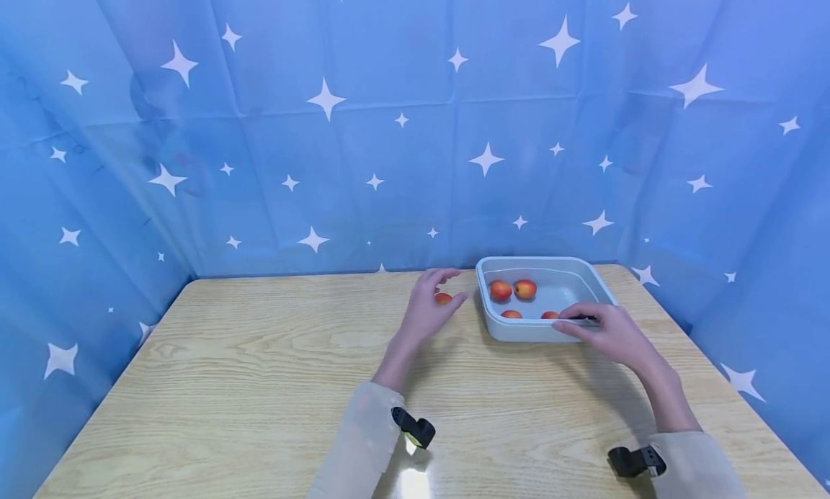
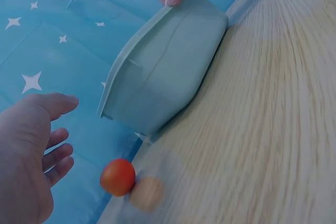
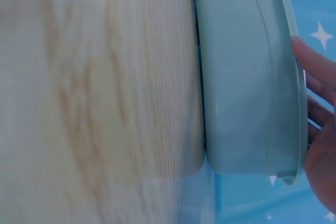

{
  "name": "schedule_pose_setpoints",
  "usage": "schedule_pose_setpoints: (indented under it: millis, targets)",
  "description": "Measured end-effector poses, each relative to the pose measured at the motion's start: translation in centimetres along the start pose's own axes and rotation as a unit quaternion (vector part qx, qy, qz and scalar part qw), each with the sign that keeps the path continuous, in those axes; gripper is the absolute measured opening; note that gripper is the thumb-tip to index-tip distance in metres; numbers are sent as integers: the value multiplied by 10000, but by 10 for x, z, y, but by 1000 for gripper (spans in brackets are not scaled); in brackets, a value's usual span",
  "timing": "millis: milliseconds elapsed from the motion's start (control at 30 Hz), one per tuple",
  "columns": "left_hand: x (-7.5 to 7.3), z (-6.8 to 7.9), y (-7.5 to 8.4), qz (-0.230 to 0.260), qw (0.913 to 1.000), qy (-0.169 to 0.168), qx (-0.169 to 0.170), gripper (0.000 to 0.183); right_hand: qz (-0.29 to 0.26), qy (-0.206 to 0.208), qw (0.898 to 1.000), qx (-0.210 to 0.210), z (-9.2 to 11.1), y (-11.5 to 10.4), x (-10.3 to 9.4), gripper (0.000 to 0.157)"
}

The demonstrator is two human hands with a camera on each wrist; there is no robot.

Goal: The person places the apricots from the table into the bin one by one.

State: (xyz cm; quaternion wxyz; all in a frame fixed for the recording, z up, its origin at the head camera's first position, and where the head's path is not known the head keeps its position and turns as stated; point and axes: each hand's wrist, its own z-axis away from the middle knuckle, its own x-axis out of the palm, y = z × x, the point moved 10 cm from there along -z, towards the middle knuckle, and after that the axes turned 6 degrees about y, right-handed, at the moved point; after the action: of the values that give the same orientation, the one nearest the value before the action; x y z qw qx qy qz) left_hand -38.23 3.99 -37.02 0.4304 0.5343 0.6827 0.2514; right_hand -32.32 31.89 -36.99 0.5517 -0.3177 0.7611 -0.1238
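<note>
Near the table's far edge, my left hand point(image 1: 424, 310) is beside a small red-orange fruit point(image 1: 443, 298). The left wrist view shows that fruit point(image 2: 117, 177) on the wood, apart from the loosely bent fingers point(image 2: 58, 156); its exact kind I cannot tell. To the right stands a pale blue-green plastic tub point(image 1: 525, 332) with rounded corners. Several similar red-and-yellow fruits point(image 1: 525, 289) lie inside it. My right hand point(image 1: 612, 333) pinches the tub's near rim, thumb outside and fingers over the edge. In the right wrist view the thumb point(image 3: 313, 62) touches the rim.
The wooden table point(image 1: 259, 369) extends in front and to the left. A blue curtain point(image 1: 389, 146) with white stars hangs behind it and on both sides. Black wrist cameras point(image 1: 415, 428) sit on both sleeves.
</note>
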Motion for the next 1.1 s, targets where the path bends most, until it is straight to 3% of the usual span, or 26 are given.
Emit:
schedule_pose_setpoints:
  millis: [433, 800, 1100]
  targets:
    - [-2, 3, -36, -160, 9988, -46, -470, 51, 55, 23, 10000, -29, 0, 0, -1, 18]
    - [3, 9, -59, -298, 9932, -267, -1091, 53, 25, -23, 10000, -6, 0, -1, 0, 18]
    - [9, 11, -65, -488, 9932, -450, -957, 51, 65, -9, 10000, 8, -1, 0, 0, 19]
